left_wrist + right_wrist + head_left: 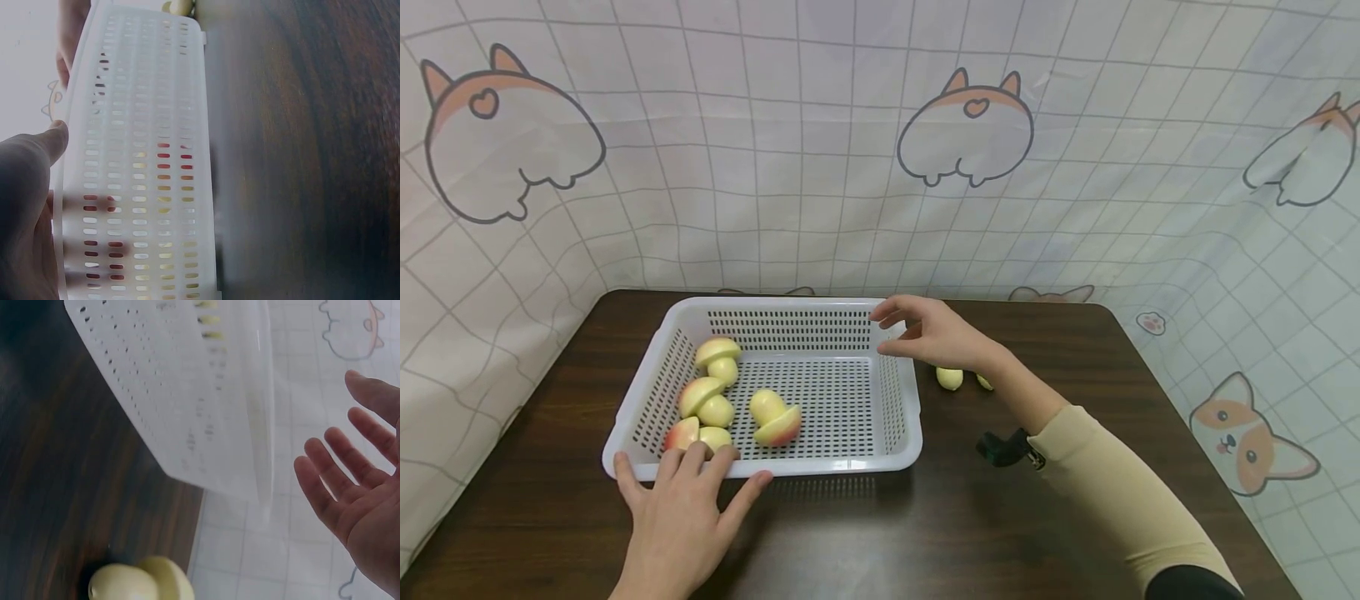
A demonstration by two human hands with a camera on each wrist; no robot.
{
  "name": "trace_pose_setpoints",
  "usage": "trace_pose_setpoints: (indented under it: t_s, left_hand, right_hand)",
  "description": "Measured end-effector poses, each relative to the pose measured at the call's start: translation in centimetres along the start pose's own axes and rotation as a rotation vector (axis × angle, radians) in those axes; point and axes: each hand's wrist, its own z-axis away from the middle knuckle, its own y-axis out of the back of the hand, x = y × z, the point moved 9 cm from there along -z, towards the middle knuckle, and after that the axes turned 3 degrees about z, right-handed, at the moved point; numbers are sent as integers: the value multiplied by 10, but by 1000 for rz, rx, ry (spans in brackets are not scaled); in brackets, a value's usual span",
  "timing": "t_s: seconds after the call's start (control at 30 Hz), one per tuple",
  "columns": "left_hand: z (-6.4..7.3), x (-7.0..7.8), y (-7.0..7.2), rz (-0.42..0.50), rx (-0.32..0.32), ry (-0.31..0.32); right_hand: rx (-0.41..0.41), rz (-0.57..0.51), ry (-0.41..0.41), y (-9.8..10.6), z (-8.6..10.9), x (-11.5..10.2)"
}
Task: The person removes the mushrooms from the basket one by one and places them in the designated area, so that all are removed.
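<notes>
A white slotted plastic basket [820, 468] stands on the dark table, holding several mushroom-shaped pieces [778, 427] with pale yellow stems and red-yellow caps, mostly at its left. My left hand [681, 500] grips the basket's near rim at the left corner. In the left wrist view the thumb lies at the rim [69, 156], and dark finger shapes show through the slots. Above the basket's right rim, my right hand [925, 332] hangs with fingers loosely bent and holding nothing. Beyond its wrist, yellow pieces [950, 379] lie on the table, partly hidden; one mushroom-shaped piece [128, 582] shows in the right wrist view.
A dark wood table [865, 542] carries everything. White grid cloth with cartoon corgis [966, 133] hangs behind and at both sides. A dark device [1006, 448] shows beside the right sleeve [1127, 492].
</notes>
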Motion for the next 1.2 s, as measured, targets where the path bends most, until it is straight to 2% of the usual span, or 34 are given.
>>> trace_pose_setpoints:
  t_s: [0.27, 0.6, 0.83, 1.2]
  left_hand:
    - [-1, -1, -1, -2, -4, 4]
    - [-2, 0, 0, -5, 9, -8]
    - [-3, 1, 0, -5, 1, -3]
    - [-1, 0, -1, -2, 0, -4]
  right_hand:
    - [-45, 11, 51, -21, -15, -15]
    - [-175, -6, 112, -55, -32, -35]
    - [-248, 42, 118, -79, -36, -40]
    - [-378, 56, 114, -115, -36, -44]
